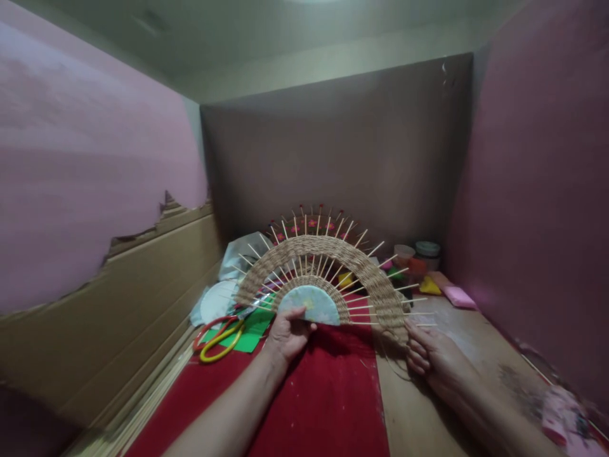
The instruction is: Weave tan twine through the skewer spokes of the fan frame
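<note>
A half-round woven fan (304, 247) with thin sticks poking out past its rim is held up over the table. Its base is a pale blue, flower-patterned half disc (316, 303). My left hand (288, 333) grips that base, thumb on the front and fingers behind. At the fan's lower right end my right hand (431, 352) pinches the edge of the woven band. A loose strand of weaving fibre (394, 371) hangs in a loop beside my right fingers. What the fingers hold exactly there is partly hidden.
Red and yellow-handled scissors (221, 339) lie on green sheets (252, 330) at the left. A red cloth (314, 393) covers part of the wooden table (404, 412). Behind stand another decorated fan (311, 223) and a lidded jar (427, 251). A pink block (459, 297) lies right.
</note>
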The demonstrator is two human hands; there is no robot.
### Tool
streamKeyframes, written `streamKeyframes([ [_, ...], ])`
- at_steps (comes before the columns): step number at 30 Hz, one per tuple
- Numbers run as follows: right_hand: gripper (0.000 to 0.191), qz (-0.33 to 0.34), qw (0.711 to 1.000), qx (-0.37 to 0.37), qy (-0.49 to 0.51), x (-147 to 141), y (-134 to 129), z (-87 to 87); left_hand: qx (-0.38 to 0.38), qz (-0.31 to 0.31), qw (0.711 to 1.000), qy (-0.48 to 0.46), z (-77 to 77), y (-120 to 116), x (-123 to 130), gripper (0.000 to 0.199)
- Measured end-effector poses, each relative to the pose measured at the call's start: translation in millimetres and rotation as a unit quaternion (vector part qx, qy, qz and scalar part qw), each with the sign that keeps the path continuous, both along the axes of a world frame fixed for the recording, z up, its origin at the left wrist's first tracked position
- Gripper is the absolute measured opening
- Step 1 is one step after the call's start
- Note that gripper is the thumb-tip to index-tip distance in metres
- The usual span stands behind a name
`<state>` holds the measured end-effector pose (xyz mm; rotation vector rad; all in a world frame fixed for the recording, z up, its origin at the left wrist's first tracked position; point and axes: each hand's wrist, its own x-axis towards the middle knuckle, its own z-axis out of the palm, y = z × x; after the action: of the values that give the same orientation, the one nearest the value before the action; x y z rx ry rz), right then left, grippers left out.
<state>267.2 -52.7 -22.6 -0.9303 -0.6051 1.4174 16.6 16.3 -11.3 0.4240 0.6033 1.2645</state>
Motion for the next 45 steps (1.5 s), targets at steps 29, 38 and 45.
streamKeyframes([
  [29, 0.044, 0.000, 1.000, 0.029, -0.004, 2.2, 0.7, -2.5, 0.037, -0.016, 0.999, -0.007, -0.9, 3.2, 3.2, 0.026],
  [38, 0.044, 0.008, 0.999, 0.039, 0.008, 3.0, 0.6, -0.5, 0.033, -0.008, 0.999, 0.000, 0.7, 4.5, 5.6, 0.024],
  [45, 0.038, 0.003, 0.999, 0.038, 0.000, 2.3, 0.2, 1.4, 0.035, -0.003, 0.999, 0.018, 2.9, 3.6, 5.7, 0.031],
])
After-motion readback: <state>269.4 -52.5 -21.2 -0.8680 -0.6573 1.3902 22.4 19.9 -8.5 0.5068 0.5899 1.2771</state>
